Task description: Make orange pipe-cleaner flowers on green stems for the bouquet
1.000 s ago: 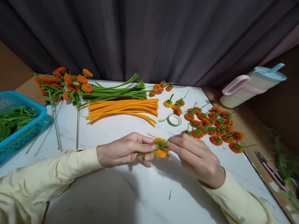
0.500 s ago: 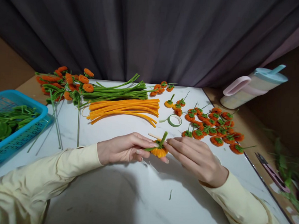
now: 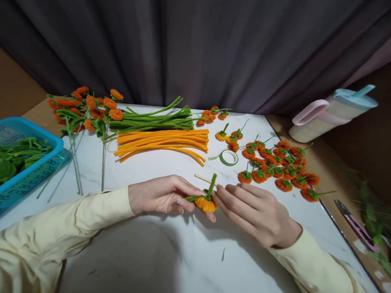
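Note:
My left hand [image 3: 167, 195] holds a small yellow-orange pipe-cleaner pumpkin [image 3: 206, 204] between thumb and fingers. A green stem stands up from its top, and a green strip sticks out to the left. My right hand [image 3: 253, 209] is closed, its thumb and fingertips pinched against the pumpkin's right side. What exactly lies between those fingertips is hidden. Just behind the pumpkin shows a thin pale stick [image 3: 201, 178]; its right end runs behind the green stem towards my right hand, and I cannot tell whether it is held.
Orange pipe cleaners [image 3: 162, 143] and green ones [image 3: 153, 120] lie beyond my hands. A tape roll [image 3: 228, 157] sits near several orange pumpkins [image 3: 278, 163]. At left are orange flowers [image 3: 109, 103] and a blue basket [image 3: 53, 147]; at right, a jug [image 3: 334, 118] and snips [image 3: 357, 225].
The pumpkin has shifted slightly left and its stem stands more upright. My right hand has moved a little right and down, its fingers still at the pumpkin's side.

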The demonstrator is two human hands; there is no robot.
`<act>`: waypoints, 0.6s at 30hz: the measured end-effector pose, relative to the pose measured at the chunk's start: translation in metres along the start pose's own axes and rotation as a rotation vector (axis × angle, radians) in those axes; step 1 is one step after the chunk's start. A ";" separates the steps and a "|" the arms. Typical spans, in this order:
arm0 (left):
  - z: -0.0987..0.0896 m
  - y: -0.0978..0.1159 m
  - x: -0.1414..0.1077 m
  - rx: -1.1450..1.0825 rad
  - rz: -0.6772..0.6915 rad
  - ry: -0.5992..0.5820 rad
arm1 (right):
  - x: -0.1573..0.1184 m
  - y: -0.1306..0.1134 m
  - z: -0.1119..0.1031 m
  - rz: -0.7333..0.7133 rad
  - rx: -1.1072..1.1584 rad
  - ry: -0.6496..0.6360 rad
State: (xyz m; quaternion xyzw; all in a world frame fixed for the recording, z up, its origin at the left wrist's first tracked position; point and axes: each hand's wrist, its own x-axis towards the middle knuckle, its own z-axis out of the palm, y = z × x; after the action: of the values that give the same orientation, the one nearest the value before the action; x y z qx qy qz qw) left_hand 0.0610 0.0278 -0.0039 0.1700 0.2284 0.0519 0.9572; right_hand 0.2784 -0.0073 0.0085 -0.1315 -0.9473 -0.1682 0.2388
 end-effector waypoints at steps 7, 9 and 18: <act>0.005 -0.007 -0.001 0.118 0.200 0.143 | 0.005 -0.003 -0.002 0.050 -0.040 -0.045; 0.009 -0.012 -0.002 0.190 0.272 0.197 | 0.008 -0.004 -0.004 0.090 -0.043 -0.058; 0.016 -0.028 -0.001 0.495 0.465 0.300 | 0.014 -0.015 -0.013 0.083 -0.158 -0.141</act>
State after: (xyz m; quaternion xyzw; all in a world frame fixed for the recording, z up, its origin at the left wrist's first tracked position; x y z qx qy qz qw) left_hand 0.0678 -0.0032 0.0005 0.4340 0.3270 0.2357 0.8057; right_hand 0.2670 -0.0230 0.0221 -0.2007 -0.9392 -0.2227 0.1673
